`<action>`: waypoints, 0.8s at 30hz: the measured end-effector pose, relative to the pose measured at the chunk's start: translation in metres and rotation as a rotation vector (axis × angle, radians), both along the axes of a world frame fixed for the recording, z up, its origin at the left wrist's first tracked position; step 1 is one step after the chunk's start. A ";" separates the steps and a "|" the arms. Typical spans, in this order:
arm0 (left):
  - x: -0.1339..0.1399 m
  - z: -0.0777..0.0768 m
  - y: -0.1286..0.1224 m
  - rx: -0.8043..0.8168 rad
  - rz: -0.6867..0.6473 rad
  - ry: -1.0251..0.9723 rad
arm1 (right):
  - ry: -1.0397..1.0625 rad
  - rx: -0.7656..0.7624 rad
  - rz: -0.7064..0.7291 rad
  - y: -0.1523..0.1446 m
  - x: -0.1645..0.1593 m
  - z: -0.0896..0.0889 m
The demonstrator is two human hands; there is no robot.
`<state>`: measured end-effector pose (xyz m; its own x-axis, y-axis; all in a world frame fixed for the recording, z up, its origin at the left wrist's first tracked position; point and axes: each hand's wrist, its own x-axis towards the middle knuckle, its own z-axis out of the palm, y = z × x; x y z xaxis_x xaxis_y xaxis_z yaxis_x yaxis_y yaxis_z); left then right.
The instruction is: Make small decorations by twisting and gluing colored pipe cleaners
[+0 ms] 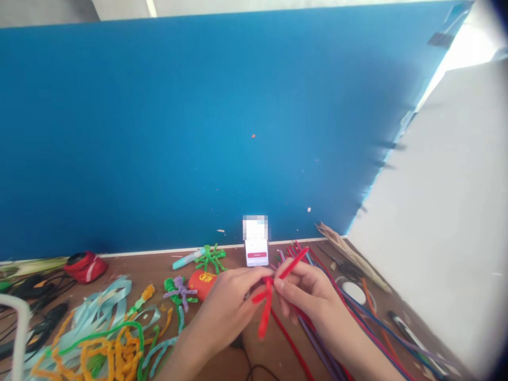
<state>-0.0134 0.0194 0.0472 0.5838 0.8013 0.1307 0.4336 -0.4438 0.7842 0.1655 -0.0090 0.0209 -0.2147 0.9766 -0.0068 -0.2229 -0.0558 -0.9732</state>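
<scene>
Red pipe cleaners (265,312), bent into a small figure with several limbs, are held between my two hands above the table. My left hand (238,291) closes on the figure from the left. From the right, my right hand (304,288) pinches a red stem that sticks up past the fingers. The spot where the stems join is partly covered by my fingertips. Behind my hands a lit phone (257,254) stands upright. Just left of my left hand are a red container (202,283) with yellow lettering and a purple pipe-cleaner figure (181,292).
A tangle of orange pipe cleaners (111,352) and pale blue ribbon (99,301) covers the left side. Long loose pipe cleaners (369,320), a white round lid (353,292) and a marker (413,336) lie right. A blue partition (222,132) rises behind the table.
</scene>
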 end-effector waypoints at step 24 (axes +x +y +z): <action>0.009 -0.010 -0.014 -0.243 0.208 -0.397 | -0.403 0.502 -0.189 -0.012 0.012 0.014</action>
